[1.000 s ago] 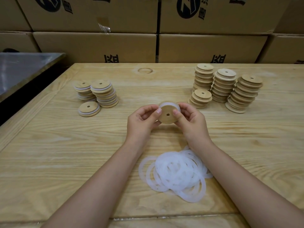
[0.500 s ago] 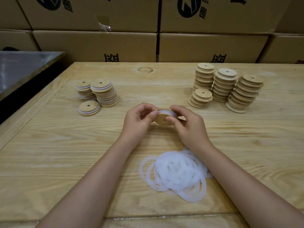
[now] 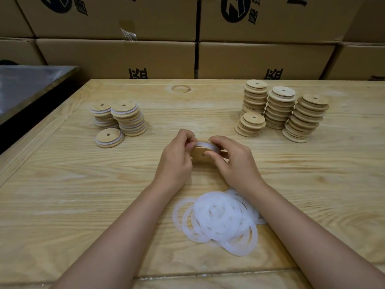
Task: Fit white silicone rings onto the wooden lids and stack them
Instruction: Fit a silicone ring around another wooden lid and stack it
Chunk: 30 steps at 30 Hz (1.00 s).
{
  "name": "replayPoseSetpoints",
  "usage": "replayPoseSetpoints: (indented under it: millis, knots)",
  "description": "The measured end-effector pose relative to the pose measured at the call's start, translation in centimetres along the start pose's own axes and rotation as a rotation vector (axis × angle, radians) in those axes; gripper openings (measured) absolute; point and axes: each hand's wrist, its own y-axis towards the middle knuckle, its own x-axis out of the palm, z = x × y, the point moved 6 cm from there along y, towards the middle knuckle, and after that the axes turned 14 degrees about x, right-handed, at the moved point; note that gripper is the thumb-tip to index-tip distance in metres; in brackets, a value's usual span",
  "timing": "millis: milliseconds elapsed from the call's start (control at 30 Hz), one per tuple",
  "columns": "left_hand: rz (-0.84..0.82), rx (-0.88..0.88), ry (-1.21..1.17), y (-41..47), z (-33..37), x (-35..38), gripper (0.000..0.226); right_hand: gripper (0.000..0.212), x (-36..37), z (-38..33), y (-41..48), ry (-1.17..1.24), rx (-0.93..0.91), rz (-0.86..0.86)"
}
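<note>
White silicone rings (image 3: 218,222) lie in a loose overlapping heap nearest me, btwn my forearms, on the pale wooden table (image 3: 62,195). Can't count them, they blur together.

Just past the heap my hands meet over the table's middle. L hand (image 3: 176,155) pinches the left edge of one wooden lid (image 3: 200,154) w/ thumb & curled fingers. R hand (image 3: 233,161) pinches its right side, thumb tip pressed on the flat face next to the centre hole. Lid is tilted, flat face toward me, caught btwn both grips. Can't tell if it touches the table.

A white ring (image 3: 206,145) runs round its upper rim. Far side & lower edge are hidden by fingers, so I can't tell if it's seated all round.

Further out on the left is a low ringed stack (image 3: 108,137), w/ two taller ringed stacks (image 3: 129,117) touching each other behind it.

Further out on the right are four bare-lid stacks (image 3: 280,107), shortest in front, rightmost leaning.

Farthest are cardboard boxes (image 3: 116,57), print cut off at top. A dark grey surface (image 3: 27,84) at far left is partly out of frame.
</note>
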Motion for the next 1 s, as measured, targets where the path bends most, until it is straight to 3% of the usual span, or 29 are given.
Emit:
replayPoseSetpoints:
  millis: [133,433,667,900,1000]
  knots:
    - [-0.028,0.051,-0.01,-0.1,0.0,-0.1,0.008,0.021,0.0,0.1,0.0,-0.055,-0.008,0.001]
    - [-0.009,0.066,-0.047,-0.1,0.2,0.0,0.005,0.023,0.2,-0.4,-0.2,-0.113,-0.062,-0.005]
    - [-0.019,0.138,0.078,0.3,1.1,-0.2,0.02,0.028,0.2,-0.7,-0.4,-0.058,-0.053,-0.027]
    - [-0.011,0.211,0.176,0.1,2.3,-0.6,0.027,0.012,-0.8,-1.1,0.0,0.146,0.037,-0.026]
    - [-0.04,0.262,0.238,0.2,2.9,-0.5,0.03,0.009,-1.1,-0.7,0.6,0.086,0.089,-0.094]
